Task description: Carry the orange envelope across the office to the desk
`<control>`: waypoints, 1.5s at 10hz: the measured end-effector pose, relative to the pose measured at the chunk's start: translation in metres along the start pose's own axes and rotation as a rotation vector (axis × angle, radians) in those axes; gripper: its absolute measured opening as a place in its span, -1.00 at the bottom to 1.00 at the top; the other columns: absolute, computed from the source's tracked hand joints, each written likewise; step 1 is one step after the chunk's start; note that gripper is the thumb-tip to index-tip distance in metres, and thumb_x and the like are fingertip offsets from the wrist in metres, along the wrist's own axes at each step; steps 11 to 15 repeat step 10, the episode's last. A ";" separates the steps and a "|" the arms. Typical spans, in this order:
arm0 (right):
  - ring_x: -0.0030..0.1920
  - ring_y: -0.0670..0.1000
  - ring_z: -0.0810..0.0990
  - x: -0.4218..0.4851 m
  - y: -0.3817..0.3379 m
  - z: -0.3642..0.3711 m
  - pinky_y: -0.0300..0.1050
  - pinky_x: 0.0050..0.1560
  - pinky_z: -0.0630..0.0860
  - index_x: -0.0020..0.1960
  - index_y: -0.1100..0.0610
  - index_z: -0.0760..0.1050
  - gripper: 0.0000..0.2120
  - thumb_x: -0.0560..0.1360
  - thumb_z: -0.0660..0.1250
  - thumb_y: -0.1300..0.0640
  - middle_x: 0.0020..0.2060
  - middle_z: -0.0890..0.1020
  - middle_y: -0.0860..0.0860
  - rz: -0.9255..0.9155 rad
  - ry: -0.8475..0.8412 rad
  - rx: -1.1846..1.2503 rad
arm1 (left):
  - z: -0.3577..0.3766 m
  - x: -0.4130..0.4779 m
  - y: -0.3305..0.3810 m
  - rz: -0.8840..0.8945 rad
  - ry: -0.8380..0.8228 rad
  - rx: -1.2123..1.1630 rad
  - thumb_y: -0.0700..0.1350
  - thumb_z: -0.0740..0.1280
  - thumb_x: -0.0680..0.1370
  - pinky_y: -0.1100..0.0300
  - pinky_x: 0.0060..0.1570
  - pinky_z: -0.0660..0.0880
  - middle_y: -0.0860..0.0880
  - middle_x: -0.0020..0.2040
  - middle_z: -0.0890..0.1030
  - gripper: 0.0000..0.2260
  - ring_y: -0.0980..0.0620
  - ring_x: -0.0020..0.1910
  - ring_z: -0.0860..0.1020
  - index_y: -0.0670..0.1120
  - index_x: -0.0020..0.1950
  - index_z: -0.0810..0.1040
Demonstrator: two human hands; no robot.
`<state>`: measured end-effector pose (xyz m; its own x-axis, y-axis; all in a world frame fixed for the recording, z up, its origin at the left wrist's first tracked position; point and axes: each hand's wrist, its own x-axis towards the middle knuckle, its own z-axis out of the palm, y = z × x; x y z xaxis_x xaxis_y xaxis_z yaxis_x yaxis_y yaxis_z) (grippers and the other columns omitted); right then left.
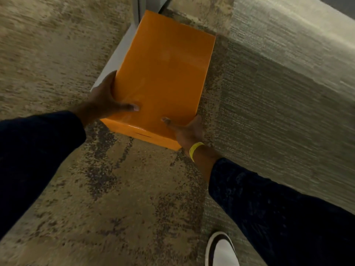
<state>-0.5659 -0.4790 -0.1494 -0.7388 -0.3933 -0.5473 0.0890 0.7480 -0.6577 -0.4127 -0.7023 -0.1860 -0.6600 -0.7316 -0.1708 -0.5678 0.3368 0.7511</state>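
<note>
Nearest the lens: dark navy sleeves (34,156) on both forearms, entering from the lower left and lower right corners.

Orange envelope (163,77): held out in front of the body, above the floor, flat face up, long axis running away from the camera. Thick and box-like; a short side wall shows along the near edge, with a small dark mark on it. Surface smooth and glossy, plain orange, corners crisp.

Left hand (103,100): grasping the envelope at its near left corner, thumb lying across the top face, fingers hidden under the edge.
Right hand (187,131): grasping the near right corner, thumb on the top face, palm against the side. Yellow wristband (195,149) on this wrist.

Surroundings: carpet (115,198) below, mottled tan with dark speckled patches; to the right a paler grey-green section with a fine ribbed weave. Strong motion blur at left. A white panel edge (115,56) runs under the envelope's left side toward the upper middle; what it belongs to cannot be told. White shoe with dark trim (221,250) at bottom edge, on the carpet.
</note>
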 end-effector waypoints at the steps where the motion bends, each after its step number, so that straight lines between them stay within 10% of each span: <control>1: 0.48 0.25 0.32 -0.002 -0.001 0.003 0.23 0.35 0.42 0.60 0.10 -0.16 0.30 0.19 0.53 -0.36 0.55 0.26 0.15 -0.010 0.019 -0.004 | -0.004 0.005 0.001 -0.010 -0.051 -0.014 0.09 0.62 0.27 0.47 -0.08 0.27 0.07 0.38 0.47 -0.07 0.38 0.06 0.36 0.25 0.49 0.14; 4: 0.44 0.24 0.38 -0.002 -0.003 -0.001 0.07 0.26 0.45 0.60 0.16 -0.16 0.27 0.24 0.52 -0.33 0.53 0.29 0.16 -0.031 -0.016 -0.002 | -0.014 -0.003 0.024 -0.175 -0.146 0.081 0.53 0.48 -0.05 -0.24 0.30 0.37 -0.08 0.55 0.30 0.31 -0.24 0.42 0.36 0.18 0.57 -0.04; 8: 0.60 0.17 -0.05 -0.035 -0.008 -0.029 0.23 0.53 0.08 0.60 0.14 -0.23 0.15 0.37 0.34 -0.40 0.62 -0.10 0.11 -0.223 -0.018 -0.384 | 0.000 -0.080 0.060 0.025 0.002 0.493 0.39 0.26 0.45 -0.27 0.46 0.10 -0.19 0.63 -0.04 -0.05 -0.23 0.59 0.02 -0.06 0.61 -0.11; 15: 0.60 0.16 -0.11 -0.074 -0.006 -0.033 0.23 0.54 -0.07 0.60 0.12 -0.20 0.08 0.40 0.29 -0.41 0.62 -0.10 0.12 -0.335 -0.038 -0.563 | -0.006 -0.126 0.083 0.141 -0.030 0.588 0.38 0.19 0.50 -0.22 0.51 0.00 -0.19 0.63 -0.07 -0.10 -0.19 0.60 -0.06 -0.09 0.61 -0.13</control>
